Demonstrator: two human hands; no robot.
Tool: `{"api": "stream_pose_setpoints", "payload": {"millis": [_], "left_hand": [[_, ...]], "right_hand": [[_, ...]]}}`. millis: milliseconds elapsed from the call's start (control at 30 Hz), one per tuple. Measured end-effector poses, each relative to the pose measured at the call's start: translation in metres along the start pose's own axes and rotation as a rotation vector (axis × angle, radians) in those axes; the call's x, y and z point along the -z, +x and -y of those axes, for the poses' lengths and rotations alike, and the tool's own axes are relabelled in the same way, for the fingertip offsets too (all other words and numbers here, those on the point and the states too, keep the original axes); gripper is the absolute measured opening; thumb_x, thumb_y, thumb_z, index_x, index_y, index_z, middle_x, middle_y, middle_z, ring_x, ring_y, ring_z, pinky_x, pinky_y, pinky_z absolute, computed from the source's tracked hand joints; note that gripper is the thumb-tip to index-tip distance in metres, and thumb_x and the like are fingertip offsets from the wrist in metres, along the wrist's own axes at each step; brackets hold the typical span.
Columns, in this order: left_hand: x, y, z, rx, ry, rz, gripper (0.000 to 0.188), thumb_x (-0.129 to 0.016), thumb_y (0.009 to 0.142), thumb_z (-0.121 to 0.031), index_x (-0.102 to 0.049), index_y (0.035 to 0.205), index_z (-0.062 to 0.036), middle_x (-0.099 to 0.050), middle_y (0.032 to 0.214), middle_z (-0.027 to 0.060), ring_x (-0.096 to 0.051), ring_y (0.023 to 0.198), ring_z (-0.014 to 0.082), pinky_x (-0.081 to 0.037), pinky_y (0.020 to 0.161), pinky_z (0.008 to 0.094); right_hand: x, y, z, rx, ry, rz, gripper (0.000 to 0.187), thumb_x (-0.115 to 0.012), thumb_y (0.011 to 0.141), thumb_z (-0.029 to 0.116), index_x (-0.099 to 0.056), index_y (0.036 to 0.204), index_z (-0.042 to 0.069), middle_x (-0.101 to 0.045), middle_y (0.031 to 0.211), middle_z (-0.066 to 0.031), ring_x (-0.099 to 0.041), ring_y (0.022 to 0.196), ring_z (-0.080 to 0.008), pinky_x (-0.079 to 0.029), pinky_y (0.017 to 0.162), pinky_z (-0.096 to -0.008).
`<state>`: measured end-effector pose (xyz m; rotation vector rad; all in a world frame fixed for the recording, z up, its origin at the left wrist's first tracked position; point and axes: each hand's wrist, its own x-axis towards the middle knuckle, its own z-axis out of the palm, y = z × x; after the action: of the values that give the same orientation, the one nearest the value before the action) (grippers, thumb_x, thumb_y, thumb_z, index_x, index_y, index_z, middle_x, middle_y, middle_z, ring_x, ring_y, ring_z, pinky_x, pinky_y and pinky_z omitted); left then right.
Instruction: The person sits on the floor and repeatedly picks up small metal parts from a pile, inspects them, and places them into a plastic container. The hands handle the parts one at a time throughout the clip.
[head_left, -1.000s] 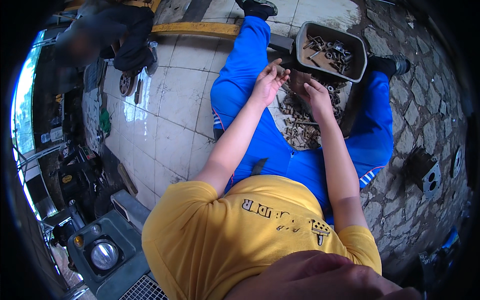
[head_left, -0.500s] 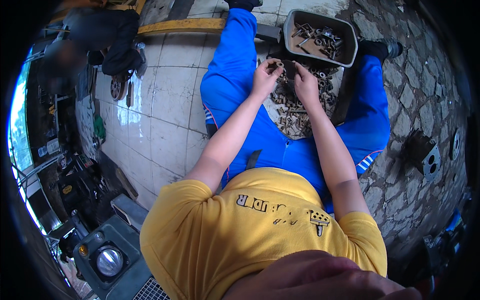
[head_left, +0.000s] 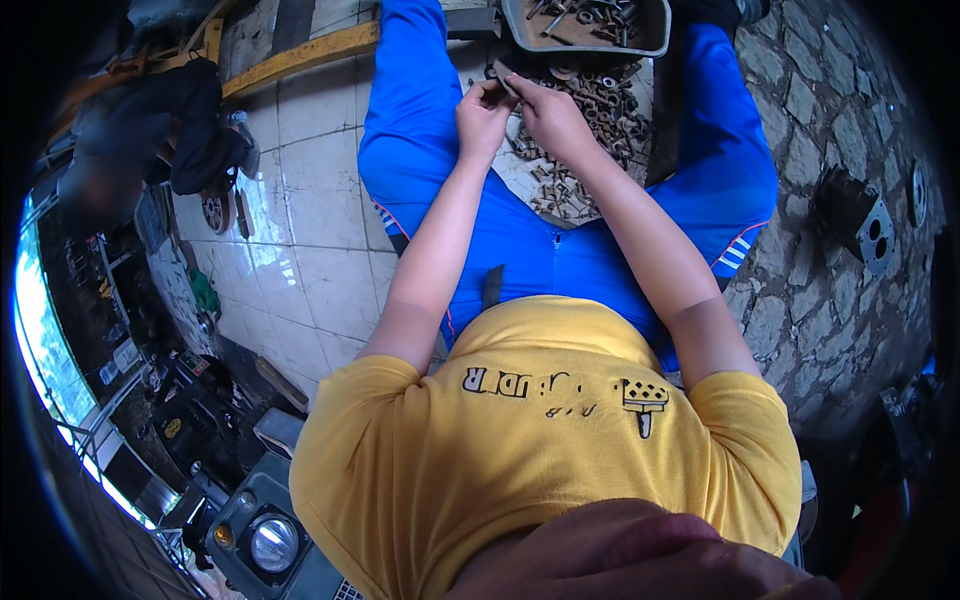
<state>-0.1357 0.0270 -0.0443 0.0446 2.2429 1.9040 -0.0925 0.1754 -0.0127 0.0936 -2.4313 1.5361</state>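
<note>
My left hand (head_left: 483,122) is closed, its fingertips pinched around a small ring-shaped metal nut that they now mostly hide. Against those fingertips presses my right hand (head_left: 552,115), its thumb and forefinger closed on a thin, flat, dark grey-brown piece (head_left: 503,73); its exact kind is not clear. Both hands meet above the near-left part of a spread of loose nuts, bolts and washers (head_left: 605,110), which lies on the floor between my legs. Beyond it, a grey plastic tub (head_left: 590,49) holds several bolts and other metal parts.
A yellow beam (head_left: 300,58) crosses the tiles at the far left, near another person in dark clothes (head_left: 190,130). A round metal part (head_left: 214,213) lies by that person. To the right, a metal housing (head_left: 870,235) rests on stone paving. A vehicle headlight (head_left: 273,543) is at lower left.
My hands have come together, the right bringing its flat piece onto the left's fingertips. The nut, visible before, is now covered. The whole view has shifted, with the tub now higher in it.
</note>
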Motion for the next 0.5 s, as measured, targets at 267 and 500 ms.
{"api": "stream_pose_setpoints", "payload": {"millis": [267, 500], "left_hand": [[-0.002, 0.0, -0.002, 0.059, -0.333, -0.033, 0.034, -0.078, 0.09, -0.003, -0.06, 0.119, 0.0027, -0.071, 0.106, 0.0097, -0.068, 0.097, 0.0143, -0.056, 0.086, 0.0256], [0.002, 0.004, 0.009, 0.084, -0.407, -0.049, 0.029, -0.078, 0.091, -0.006, -0.064, 0.116, 0.0023, -0.071, 0.107, 0.0085, -0.067, 0.098, 0.0148, -0.055, 0.088, 0.0265]], "right_hand": [[0.003, 0.007, -0.005, 0.102, 0.049, -0.021, 0.041, -0.056, 0.09, 0.006, -0.066, 0.13, 0.003, -0.071, 0.108, -0.025, -0.069, 0.101, -0.0415, -0.056, 0.092, -0.0458], [0.0, -0.004, -0.011, -0.152, 0.022, 0.088, 0.038, -0.052, 0.095, 0.008, -0.064, 0.13, 0.004, -0.07, 0.108, -0.0266, -0.069, 0.1, -0.0413, -0.055, 0.089, -0.0478]]}}
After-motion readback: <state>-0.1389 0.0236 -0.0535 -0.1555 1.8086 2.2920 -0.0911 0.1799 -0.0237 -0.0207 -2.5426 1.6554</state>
